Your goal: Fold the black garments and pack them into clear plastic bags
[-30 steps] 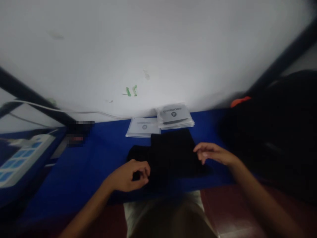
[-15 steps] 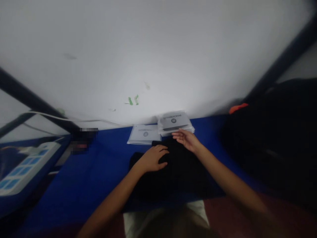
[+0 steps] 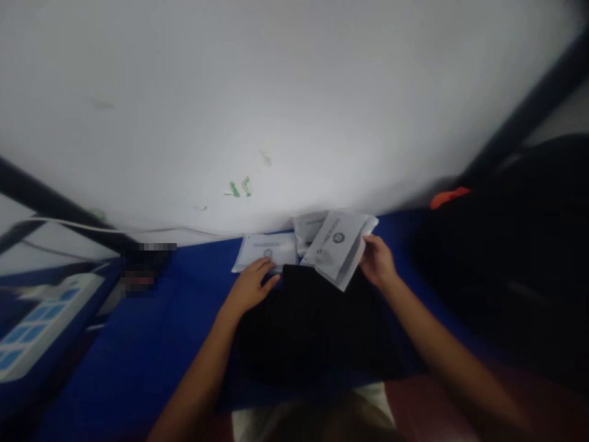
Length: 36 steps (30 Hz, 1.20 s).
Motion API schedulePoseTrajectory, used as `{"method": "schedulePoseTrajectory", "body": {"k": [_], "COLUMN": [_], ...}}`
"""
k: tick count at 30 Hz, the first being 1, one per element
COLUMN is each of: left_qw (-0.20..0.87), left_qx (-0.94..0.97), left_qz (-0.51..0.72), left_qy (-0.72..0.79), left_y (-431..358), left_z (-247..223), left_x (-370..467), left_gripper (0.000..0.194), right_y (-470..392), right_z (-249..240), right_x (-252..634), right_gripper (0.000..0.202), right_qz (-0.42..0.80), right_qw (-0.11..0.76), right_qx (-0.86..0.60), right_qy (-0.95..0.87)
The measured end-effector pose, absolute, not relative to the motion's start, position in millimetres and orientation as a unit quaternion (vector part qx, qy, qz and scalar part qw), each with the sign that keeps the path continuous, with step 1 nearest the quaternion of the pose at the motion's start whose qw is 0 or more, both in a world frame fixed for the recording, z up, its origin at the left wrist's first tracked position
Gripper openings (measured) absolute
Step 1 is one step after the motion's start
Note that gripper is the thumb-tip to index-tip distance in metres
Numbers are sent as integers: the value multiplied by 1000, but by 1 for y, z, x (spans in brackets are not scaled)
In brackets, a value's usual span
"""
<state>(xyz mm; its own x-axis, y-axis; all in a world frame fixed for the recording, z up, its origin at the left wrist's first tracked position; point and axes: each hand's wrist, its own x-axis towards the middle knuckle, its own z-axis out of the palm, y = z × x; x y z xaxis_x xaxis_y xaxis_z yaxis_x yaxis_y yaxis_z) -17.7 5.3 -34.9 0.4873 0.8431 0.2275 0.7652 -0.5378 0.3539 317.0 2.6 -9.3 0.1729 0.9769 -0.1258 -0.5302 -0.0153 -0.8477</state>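
My right hand (image 3: pixel 378 263) grips the right edge of a printed plastic bag (image 3: pixel 338 242), which is tilted and raised above the stack. Part of the bag stack (image 3: pixel 309 226) shows behind it, against the wall. With its fingers apart, my left hand (image 3: pixel 252 283) rests at the near edge of a flat bag (image 3: pixel 264 250) of the same sort. Black folded cloth (image 3: pixel 317 331) lies in front of me, between my two arms. The lower corner of the gripped bag overlaps the cloth's far edge.
A blue surface (image 3: pixel 170 337) lies under everything. On the left are a white power strip (image 3: pixel 43 325) and a cable (image 3: pixel 151 229) along the wall. A large black mass (image 3: pixel 510 264) with an orange piece (image 3: pixel 450 197) takes up the right side.
My right hand has closed on a bag from the stack, lifting and turning it. My left hand has moved left, off the black cloth to the flat bag.
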Motion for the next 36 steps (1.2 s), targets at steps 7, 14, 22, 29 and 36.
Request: {"method": "schedulePoseTrajectory", "body": {"k": [7, 14, 22, 29, 36], "left_qw": [87, 190, 516, 516, 438], "left_qx": [834, 805, 664, 712, 736], "left_qz": [125, 212, 284, 221, 264], "left_qy": [531, 521, 460, 422, 443], "left_y": [13, 25, -7, -27, -27], "left_z": [-46, -46, 14, 16, 0], "left_x": [-32, -23, 23, 62, 70], "left_gripper": [54, 58, 53, 40, 29], "right_y": [-7, -19, -36, -37, -33], "right_z": [-12, -11, -6, -5, -9], "right_x": [310, 293, 280, 269, 268], "right_gripper": [26, 24, 12, 29, 36], "right_qz": [657, 708, 725, 668, 547], "right_qw": [530, 441, 324, 371, 399], "right_qx": [-482, -451, -407, -405, -433], "right_qy": [-234, -318, -452, -502, -595]}}
